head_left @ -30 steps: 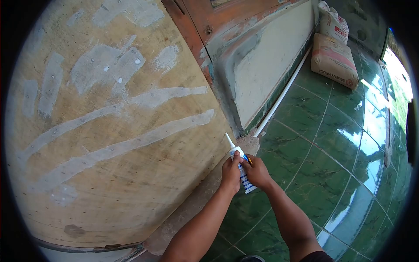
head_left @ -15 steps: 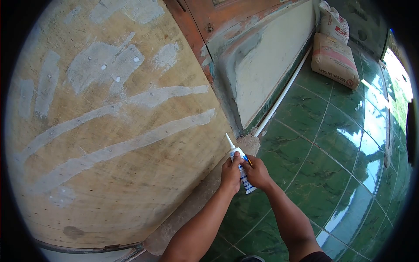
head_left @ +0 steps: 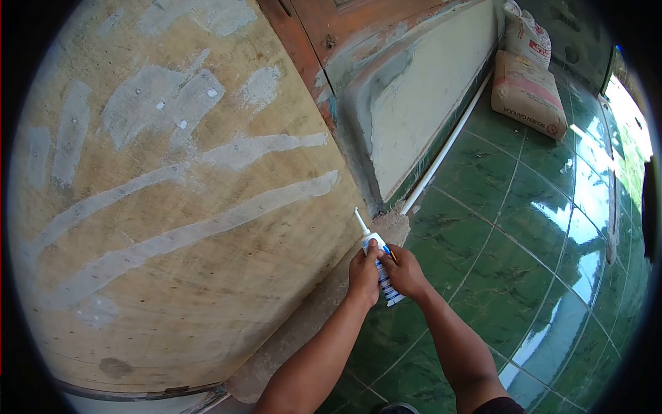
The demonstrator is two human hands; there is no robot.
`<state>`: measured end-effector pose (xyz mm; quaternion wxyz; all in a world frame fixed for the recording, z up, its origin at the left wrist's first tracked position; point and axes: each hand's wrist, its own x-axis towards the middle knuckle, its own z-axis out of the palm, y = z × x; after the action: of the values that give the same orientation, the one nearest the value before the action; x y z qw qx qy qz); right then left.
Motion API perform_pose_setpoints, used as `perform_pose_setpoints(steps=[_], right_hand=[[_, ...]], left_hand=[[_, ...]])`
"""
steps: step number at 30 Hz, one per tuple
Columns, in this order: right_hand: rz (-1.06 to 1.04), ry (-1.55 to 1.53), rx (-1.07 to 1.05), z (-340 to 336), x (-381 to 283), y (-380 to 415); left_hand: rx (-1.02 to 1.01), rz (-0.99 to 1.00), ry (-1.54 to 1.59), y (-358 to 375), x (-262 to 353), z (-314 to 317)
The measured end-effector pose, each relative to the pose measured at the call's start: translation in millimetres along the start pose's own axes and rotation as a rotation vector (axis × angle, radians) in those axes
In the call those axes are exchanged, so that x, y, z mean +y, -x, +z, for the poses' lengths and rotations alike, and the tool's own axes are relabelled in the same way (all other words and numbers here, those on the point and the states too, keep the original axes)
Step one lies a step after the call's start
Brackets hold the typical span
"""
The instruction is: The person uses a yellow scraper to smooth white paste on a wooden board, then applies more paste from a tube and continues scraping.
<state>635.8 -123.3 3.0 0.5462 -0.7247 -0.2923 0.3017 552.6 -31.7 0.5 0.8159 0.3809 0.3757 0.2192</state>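
A white and blue squeeze tube of sealant (head_left: 373,241) with a long, thin white nozzle is held between both hands, the nozzle pointing up and left. The fingers of my left hand (head_left: 364,274) wrap the tube's left side, with the thumb on its front. My right hand (head_left: 405,272) grips the tube from the right, and its thumb meets the left one. By the right fingers shows a thin yellow and dark thing (head_left: 394,254), mostly hidden. Beside the nozzle tip is the right edge of a wooden panel (head_left: 276,234) with grey filler strips; contact cannot be made out.
Green tiles (head_left: 476,241) cover the floor on the right. A white pipe (head_left: 445,152) runs along the base of a low wall (head_left: 427,103). Cement sacks (head_left: 527,93) stand at the back. A rough concrete ledge (head_left: 296,328) lies below the panel's edge.
The view has shifted very slightly. Both hands keep the same grip on the tube, and the nozzle tip looks a little rounder.
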Motion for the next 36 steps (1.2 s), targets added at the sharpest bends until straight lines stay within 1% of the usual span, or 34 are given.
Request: perform_pose_setpoints(steps=[3, 6, 9, 11, 14, 17, 23, 36], right_hand=[[-0.051, 0.063, 0.005, 1, -7, 4], [-0.076, 0.057, -0.075, 0, -23, 13], [-0.118, 0.014, -0.063, 7, -25, 18], [-0.101, 0.012, -0.059, 9, -29, 18], [-0.094, 0.011, -0.053, 11, -28, 16], [-0.094, 0.033, -0.051, 10, -29, 16], [-0.085, -0.005, -0.062, 12, -29, 17], [-0.056, -0.034, -0.097, 3, -37, 15]], left_hand=[[-0.015, 0.04, -0.016, 6, 0, -4], [-0.003, 0.063, 0.024, 25, 5, -6], [0.009, 0.067, 0.04, 40, 17, -5], [0.041, 0.046, 0.035, 42, 22, -4], [0.032, 0.042, -0.021, 33, 20, -13], [0.088, 0.082, 0.017, 35, 19, -5], [0.052, 0.049, 0.029, 35, 24, -8], [0.086, 0.032, 0.014, 35, 28, -1]])
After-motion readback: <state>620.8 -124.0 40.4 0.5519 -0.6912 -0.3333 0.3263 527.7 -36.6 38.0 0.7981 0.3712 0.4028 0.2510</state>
